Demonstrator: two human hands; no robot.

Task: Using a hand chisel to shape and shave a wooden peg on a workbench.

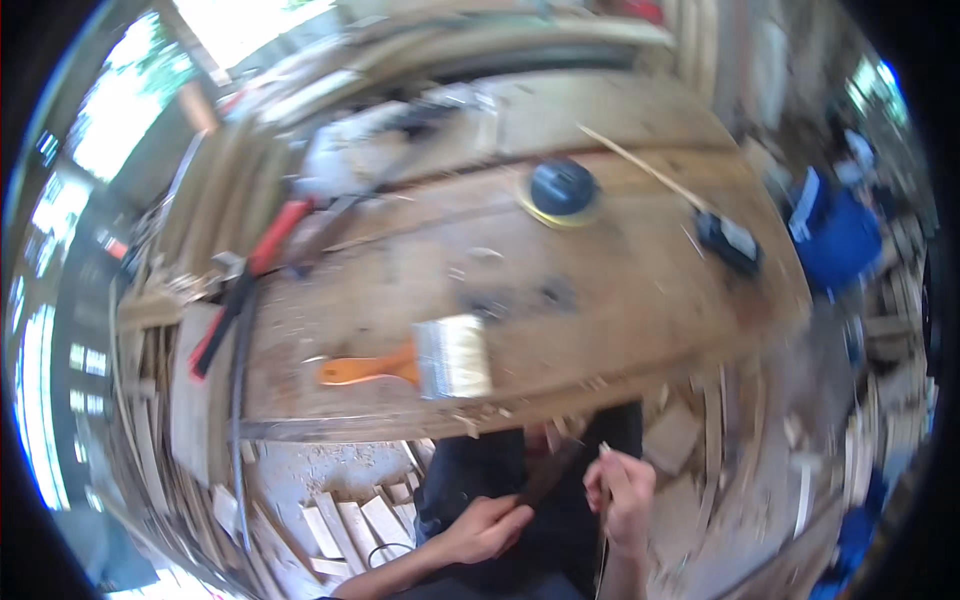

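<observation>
Below the near edge of the workbench, in front of dark trousers, my left hand is closed around the lower end of a dark flat strip. The strip slants up to the right, and blur hides its exact kind. To its right, my right hand is curled round a thin stick, whose pale tip pokes out above the fingers. Both hands are apart from each other. Nearest to them on the bench lies a wide paintbrush with an orange handle and pale bristles.
On the wooden workbench lie a red-and-black long-handled tool, a round dark object with a yellow rim, a thin stick and a small black object. A blue bag sits at right. Wood offcuts litter the floor.
</observation>
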